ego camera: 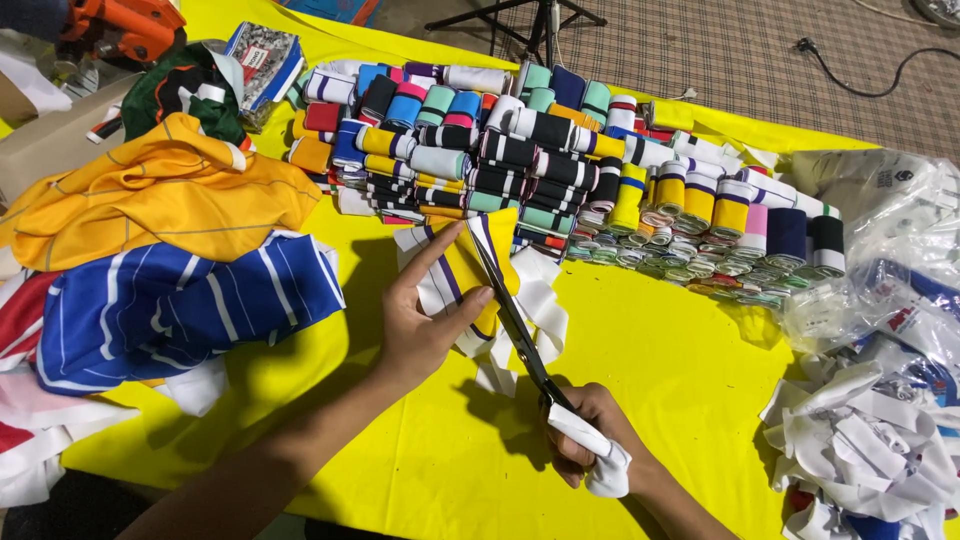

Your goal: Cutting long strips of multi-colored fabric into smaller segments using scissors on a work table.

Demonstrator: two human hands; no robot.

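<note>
My left hand (420, 315) pinches a strip of yellow, white and purple striped ribbed fabric (452, 275) and holds it up off the yellow table (650, 390). My right hand (590, 440) grips the handles of long black scissors (510, 300); the handles are wrapped in white cloth. The blades are open around the strip, their tips pointing away from me toward the rolls. White offcuts (545, 300) lie under and beside the strip.
Many rolled striped fabric bands (560, 160) are stacked across the far side. Folded orange (160, 195) and blue striped (170, 305) garments lie left. Clear plastic bags (890, 260) and a heap of white scraps (860, 440) sit right. A tripod stands beyond the table.
</note>
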